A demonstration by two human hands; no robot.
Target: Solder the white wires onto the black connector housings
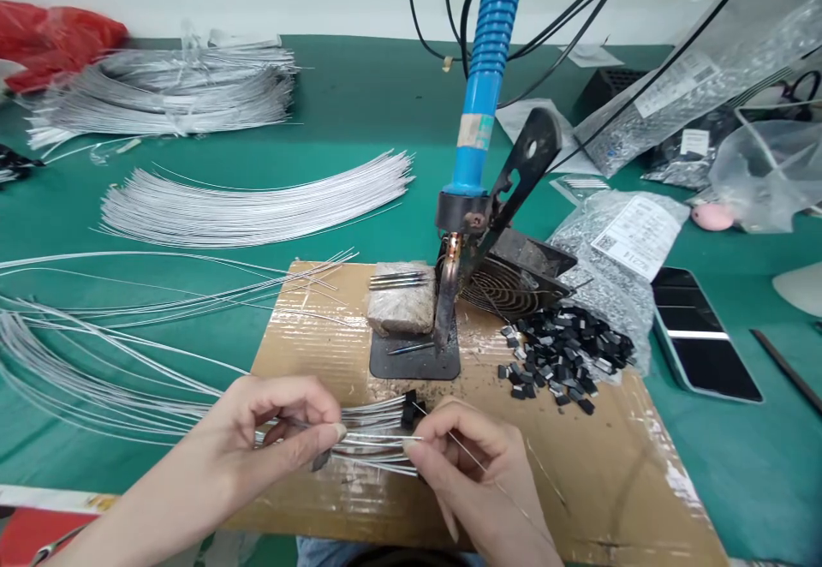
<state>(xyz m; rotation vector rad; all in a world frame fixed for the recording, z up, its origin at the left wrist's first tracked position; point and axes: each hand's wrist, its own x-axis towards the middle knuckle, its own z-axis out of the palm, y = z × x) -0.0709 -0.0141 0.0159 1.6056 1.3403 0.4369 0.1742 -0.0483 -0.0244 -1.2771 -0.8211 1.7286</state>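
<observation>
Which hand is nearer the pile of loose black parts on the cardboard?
Right. The right hand, pinching a thin wire, sits just left of and below the pile; the left hand, gripping the wire bundle, is farther left.

Wire bundle (376, 434): thin silver strands, roughly horizontal, just in front of the soldering stand (417, 361), tails fanning out far to its left. Left hand (270, 430) pinches it mid-run, right hand (475, 473) pinches the strand ends. Black connectors (411, 408) sit on the top strand ends, nearest the stand. Single wire (462, 451) runs diagonally away from the stand, across the right hand.
</observation>
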